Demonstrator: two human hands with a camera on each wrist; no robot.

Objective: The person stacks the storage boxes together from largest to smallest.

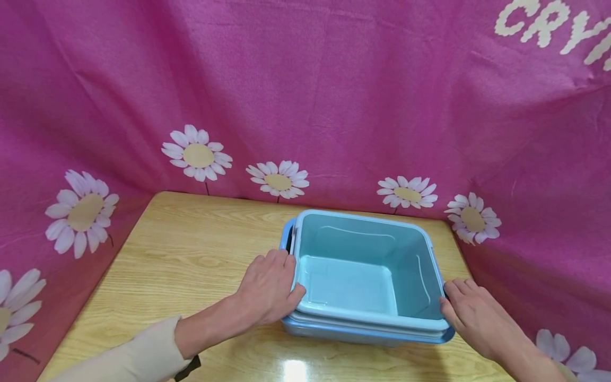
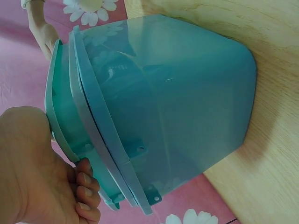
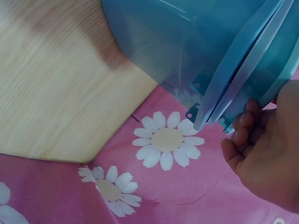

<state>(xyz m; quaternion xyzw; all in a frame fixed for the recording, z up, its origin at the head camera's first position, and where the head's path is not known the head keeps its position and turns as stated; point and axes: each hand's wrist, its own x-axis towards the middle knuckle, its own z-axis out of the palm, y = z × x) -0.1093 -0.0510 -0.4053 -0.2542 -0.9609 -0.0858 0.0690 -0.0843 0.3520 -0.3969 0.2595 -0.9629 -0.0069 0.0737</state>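
A stack of nested plastic bins stands on the wooden table. The innermost is a light teal bin (image 1: 350,286), with nothing seen inside it. Its rim sits raised above a whitish bin rim (image 2: 84,100) and a blue outer bin (image 2: 187,88). My left hand (image 1: 272,286) grips the teal bin's left rim, fingers curled under its edge and thumb on top. On the opposite side my right hand (image 1: 477,315) holds the right rim; in the right wrist view its fingers (image 3: 243,126) curl beneath that rim.
The wooden table (image 1: 200,239) extends to the left of the bins. A pink cloth (image 1: 334,106) printed with white daisies hangs behind the table and along both sides, close to the bins' right.
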